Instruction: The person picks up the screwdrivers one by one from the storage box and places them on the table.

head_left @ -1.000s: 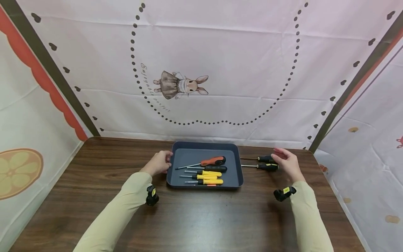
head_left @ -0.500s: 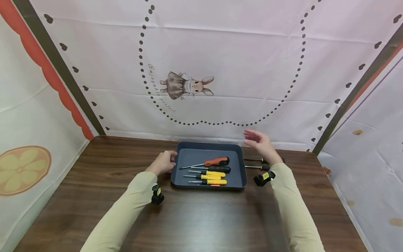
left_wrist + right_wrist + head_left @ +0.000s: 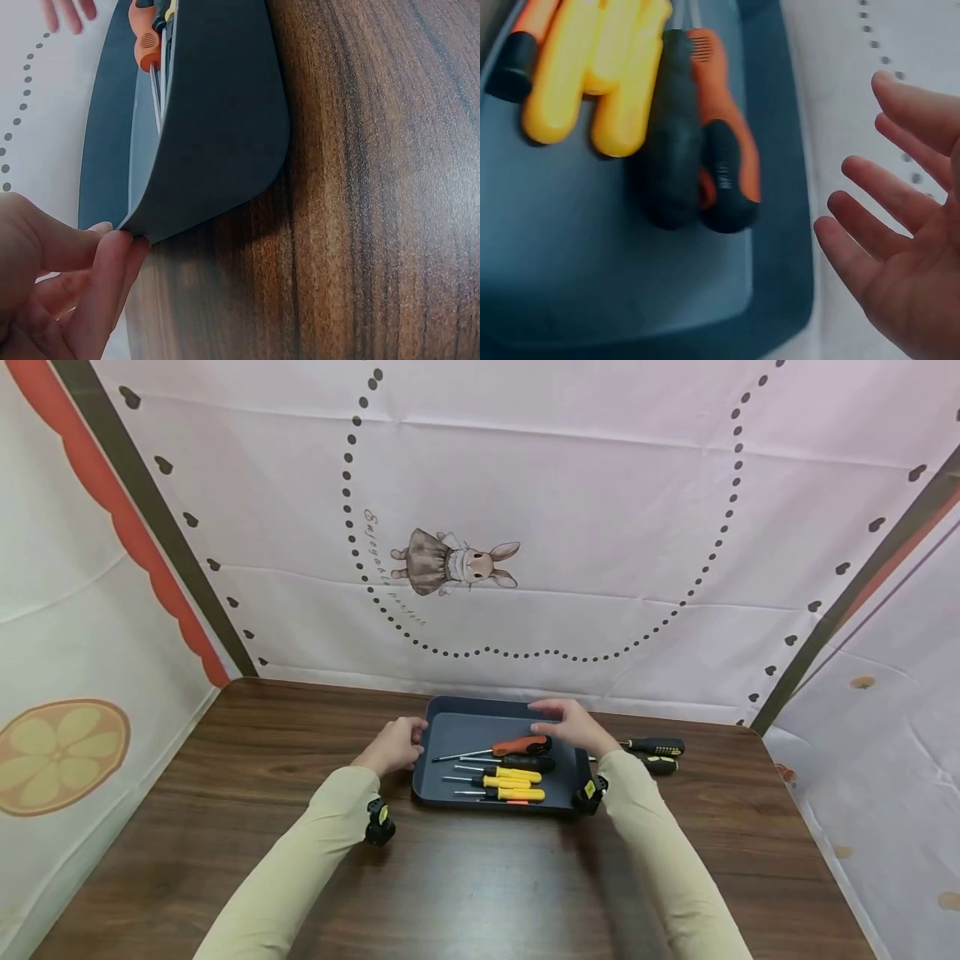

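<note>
My left hand [image 3: 393, 746] pinches the left rim of a dark grey tray [image 3: 461, 727]; in the left wrist view, thumb and fingers hold its edge. Over the tray's right back part hovers my right hand [image 3: 573, 727], fingers spread and nothing in them, as the right wrist view confirms. Inside the tray lie an orange-and-black screwdriver [image 3: 517, 746], a black-handled screwdriver [image 3: 531, 764] and several yellow-handled screwdrivers [image 3: 517, 775]. An orange handle [image 3: 536, 19] with a black end shows beside the yellow ones in the right wrist view. The right sleeve covers part of the tray's right wall.
Two black-and-yellow screwdrivers [image 3: 657, 747] lie on the wooden table [image 3: 480, 893] to the right of the tray, partly behind the right forearm. A patterned cloth [image 3: 615, 568] hangs right behind the table's back edge, with more cloth at both sides.
My right hand has moved left, from beside the two screwdrivers on the table to above the tray. The left hand keeps its hold on the rim. The head view has shifted slightly.
</note>
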Demonstrator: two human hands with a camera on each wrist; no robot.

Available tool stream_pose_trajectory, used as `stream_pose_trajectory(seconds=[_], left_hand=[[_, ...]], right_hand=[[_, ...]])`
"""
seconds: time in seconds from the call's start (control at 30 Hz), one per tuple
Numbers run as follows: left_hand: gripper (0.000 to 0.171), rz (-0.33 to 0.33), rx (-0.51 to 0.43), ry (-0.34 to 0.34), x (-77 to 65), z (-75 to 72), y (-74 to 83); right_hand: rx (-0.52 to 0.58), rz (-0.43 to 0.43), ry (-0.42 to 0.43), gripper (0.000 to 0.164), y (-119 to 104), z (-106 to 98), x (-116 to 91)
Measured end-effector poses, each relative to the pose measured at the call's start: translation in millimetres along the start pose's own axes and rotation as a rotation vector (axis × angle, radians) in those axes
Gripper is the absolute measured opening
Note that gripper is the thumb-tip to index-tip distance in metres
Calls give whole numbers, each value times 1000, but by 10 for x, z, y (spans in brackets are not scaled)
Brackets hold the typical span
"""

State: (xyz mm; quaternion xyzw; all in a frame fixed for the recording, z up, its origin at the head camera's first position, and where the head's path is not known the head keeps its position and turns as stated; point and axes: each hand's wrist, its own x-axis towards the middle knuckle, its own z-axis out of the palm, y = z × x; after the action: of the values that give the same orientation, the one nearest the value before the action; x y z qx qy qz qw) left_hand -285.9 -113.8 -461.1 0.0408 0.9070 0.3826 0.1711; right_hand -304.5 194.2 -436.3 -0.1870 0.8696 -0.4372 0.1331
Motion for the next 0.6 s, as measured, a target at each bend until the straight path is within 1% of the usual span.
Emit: stream_pose_trajectory(seconds=[0.2,0.43,0.6], left_hand=[[45,-2,3,1,-5,2,-6],[46,-1,2,2,-4,12,-5],[45,-8,-2,3,3,10,-18]], right_hand=[[-99,55,-21,39,101,123,31],[-79,117,-25,37,204,209,38],[-88,128,-28,36,279,247,61]])
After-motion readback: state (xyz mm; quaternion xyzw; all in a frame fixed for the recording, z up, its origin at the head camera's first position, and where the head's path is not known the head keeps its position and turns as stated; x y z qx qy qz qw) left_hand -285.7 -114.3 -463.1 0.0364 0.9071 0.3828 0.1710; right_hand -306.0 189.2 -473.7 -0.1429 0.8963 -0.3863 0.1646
